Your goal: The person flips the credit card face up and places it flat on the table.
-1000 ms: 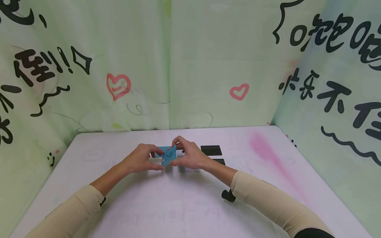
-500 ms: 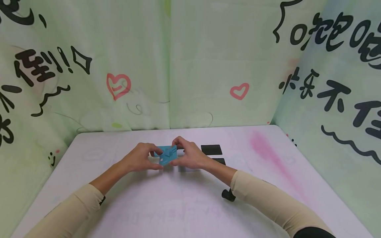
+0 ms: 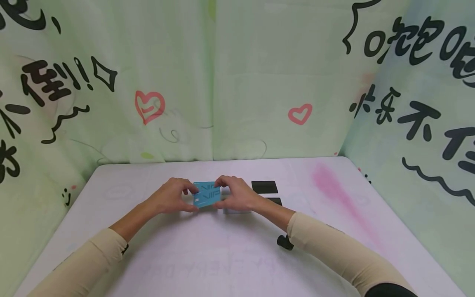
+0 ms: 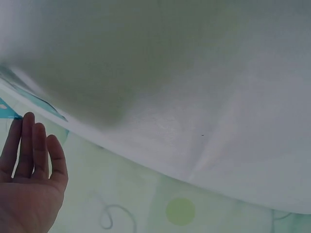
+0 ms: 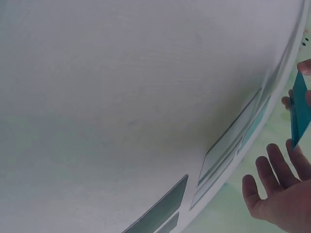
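Note:
A blue card (image 3: 207, 198) with darker lettering is held up above the table between my two hands. My left hand (image 3: 172, 196) pinches its left edge, thumb low and fingers high. At the opposite edge my right hand (image 3: 237, 193) pinches it the same way. A second blue card lies on the table just behind, mostly covered by the held one in the head view. The left wrist view catches only a corner of the held card (image 4: 7, 110) beside my left fingertips. In the right wrist view the card (image 5: 300, 111) is seen nearly edge-on above my right hand (image 5: 282, 194).
Two black cards (image 3: 264, 187) lie right of my right hand, one nearer and partly hidden by the wrist. A pale flat piece (image 3: 237, 212) shows under that hand. A black cylindrical object (image 3: 285, 242) sits beside the right sleeve. Printed curtains (image 3: 252, 82) surround the white table (image 3: 222, 255).
The blue card has turned from a slant to nearly level, its lettered face squarer to the head camera. My left hand has shifted slightly left; the right fingertips have dropped a little.

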Motion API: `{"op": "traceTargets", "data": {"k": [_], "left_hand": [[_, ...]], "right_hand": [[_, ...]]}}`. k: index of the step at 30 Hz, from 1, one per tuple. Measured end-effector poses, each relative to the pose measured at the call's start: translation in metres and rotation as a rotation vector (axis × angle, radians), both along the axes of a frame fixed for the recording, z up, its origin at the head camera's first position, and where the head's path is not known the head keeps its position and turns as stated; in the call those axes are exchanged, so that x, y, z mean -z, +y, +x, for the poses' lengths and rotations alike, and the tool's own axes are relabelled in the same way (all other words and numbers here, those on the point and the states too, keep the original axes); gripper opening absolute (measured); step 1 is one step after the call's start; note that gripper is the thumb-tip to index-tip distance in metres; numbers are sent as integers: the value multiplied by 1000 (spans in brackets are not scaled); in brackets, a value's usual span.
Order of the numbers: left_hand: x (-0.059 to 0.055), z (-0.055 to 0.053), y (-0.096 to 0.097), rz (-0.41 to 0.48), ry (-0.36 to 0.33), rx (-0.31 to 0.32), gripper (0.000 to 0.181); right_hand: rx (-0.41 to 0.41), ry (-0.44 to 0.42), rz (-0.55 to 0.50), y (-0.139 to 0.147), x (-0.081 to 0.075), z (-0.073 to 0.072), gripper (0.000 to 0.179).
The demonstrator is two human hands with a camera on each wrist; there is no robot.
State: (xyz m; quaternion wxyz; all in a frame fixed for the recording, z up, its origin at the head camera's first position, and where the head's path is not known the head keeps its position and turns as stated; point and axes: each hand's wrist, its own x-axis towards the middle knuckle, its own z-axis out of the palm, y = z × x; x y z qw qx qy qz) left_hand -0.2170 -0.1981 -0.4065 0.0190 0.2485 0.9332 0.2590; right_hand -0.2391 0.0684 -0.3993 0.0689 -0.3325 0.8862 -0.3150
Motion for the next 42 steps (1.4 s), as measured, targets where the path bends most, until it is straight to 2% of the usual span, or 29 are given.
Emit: {"op": "traceTargets", "data": {"k": [5,15,26,34,42], "left_hand": [[3,-2,-2,-52,-8,-1,47],[6,-2,-2,-50,-32,25,44],[6,-6,0,-91,-20,23,43],[4,-7,0,-100,-32,30,44],[4,-8,1,-135,-63,20,41]], "right_hand": [[-27,33,82,-2,1,-1,48],[-41,12,163,-5,4,-1,51],[-73,58,190,-9,4,-5,47],[-69,78,218,-9,9,-6,32],[-83,108,242,-11,10,-8,30]]}}
